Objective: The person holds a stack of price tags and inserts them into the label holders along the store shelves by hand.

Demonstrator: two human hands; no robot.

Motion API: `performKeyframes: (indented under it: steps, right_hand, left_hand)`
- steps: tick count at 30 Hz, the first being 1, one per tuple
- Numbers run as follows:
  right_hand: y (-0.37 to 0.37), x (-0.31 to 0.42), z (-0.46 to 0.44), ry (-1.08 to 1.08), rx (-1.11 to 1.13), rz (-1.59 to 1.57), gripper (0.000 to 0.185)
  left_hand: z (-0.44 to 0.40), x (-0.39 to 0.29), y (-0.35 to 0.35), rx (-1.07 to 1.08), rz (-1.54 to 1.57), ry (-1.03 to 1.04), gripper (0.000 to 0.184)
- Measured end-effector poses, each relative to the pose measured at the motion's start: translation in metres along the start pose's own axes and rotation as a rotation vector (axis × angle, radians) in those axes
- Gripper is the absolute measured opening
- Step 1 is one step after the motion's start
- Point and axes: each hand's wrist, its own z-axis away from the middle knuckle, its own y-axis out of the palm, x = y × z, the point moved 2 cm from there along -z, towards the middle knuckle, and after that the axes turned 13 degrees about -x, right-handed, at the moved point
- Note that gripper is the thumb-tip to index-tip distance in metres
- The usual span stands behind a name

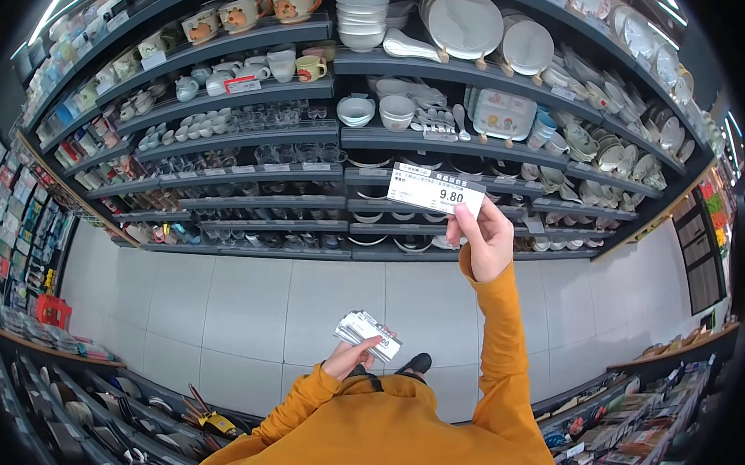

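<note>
My right hand (486, 237) is raised in front of the shelves and pinches a white price label (436, 189) at its lower right corner. The label reads 9.80 and faces me. Low near my waist, my left hand (351, 357) is closed around a fanned stack of price labels (369, 337), with the thumb across the top one. Behind the raised label are shelf levels with dark-rimmed bowls, partly hidden by it. Both sleeves are mustard yellow.
Shelves (270, 90) of cups, bowls and large white plates (464, 24) curve across the front. Pale floor tiles (246, 306) lie below them. A red basket (53, 311) stands at the left. Racks of goods flank me behind on both sides.
</note>
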Motion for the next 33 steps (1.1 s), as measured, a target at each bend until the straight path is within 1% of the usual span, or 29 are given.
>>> performKeyframes:
  steps: [12,19,24,25,29,32,33]
  right_hand:
    - [-0.016,-0.003,0.008,0.009,-0.063,0.076,0.018]
    - [-0.014,-0.008,0.012,0.009,-0.063,0.106,0.017]
    - [0.003,-0.021,0.018,0.058,-0.033,0.091,0.021]
    - [0.009,-0.024,0.021,0.091,-0.01,0.14,0.022]
    - [0.024,-0.047,0.019,-0.014,0.065,0.175,0.018]
    - [0.035,-0.051,0.014,0.092,0.086,0.192,0.016]
    - [0.037,-0.056,0.011,0.084,0.113,0.175,0.014]
  left_hand:
    - [-0.005,-0.001,0.007,-0.007,-0.025,0.027,0.031]
    - [-0.005,0.001,0.001,-0.009,-0.035,0.031,0.027]
    - [-0.004,0.003,-0.014,-0.004,-0.025,0.022,0.026]
    - [-0.003,0.001,-0.016,-0.01,-0.029,0.025,0.026]
    - [-0.003,-0.004,-0.031,-0.046,-0.008,0.055,0.026]
    - [-0.003,-0.012,-0.046,-0.113,0.048,0.084,0.027]
    - [-0.003,-0.016,-0.05,-0.136,0.062,0.092,0.027]
